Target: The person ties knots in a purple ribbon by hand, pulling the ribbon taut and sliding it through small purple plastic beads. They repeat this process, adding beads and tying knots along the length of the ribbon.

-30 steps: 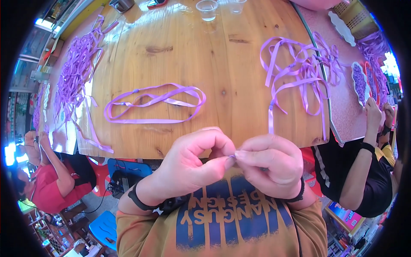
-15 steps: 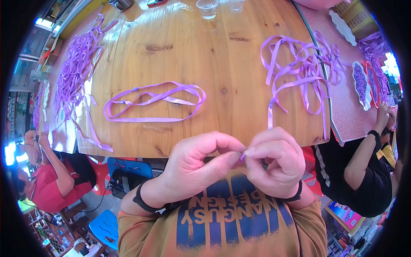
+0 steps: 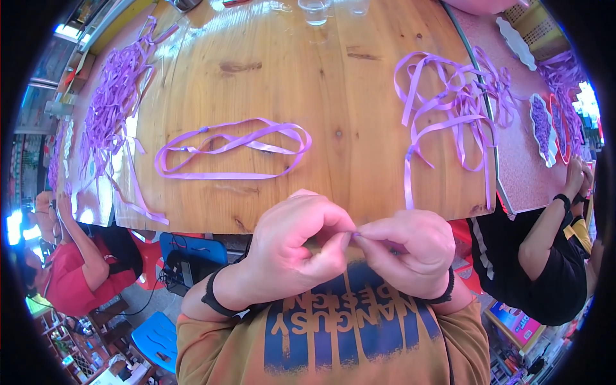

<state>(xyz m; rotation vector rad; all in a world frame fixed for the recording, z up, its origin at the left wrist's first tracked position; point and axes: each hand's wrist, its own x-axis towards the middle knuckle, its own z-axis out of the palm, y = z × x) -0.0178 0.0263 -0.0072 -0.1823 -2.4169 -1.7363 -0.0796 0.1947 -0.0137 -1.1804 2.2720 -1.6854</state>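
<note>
Both curled inward, pinching: left hand (image 3: 300, 242); right hand (image 3: 416, 249); purple bit (image 3: 357, 235) between

From here I see a mustard-brown shirt (image 3: 340, 321) with large dark-blue print (image 3: 367, 343), sleeves (image 3: 196, 340) ending short of a black left wristband (image 3: 209, 298) and black right wristband (image 3: 446, 294).

Bright light bathes a wooden table (image 3: 289, 83), glare whitening its far left corner, while blown-out patches (image 3: 586, 101) flare at both side rims and fisheye distortion curves straight edges inside a black border (image 3: 16, 32).
</note>
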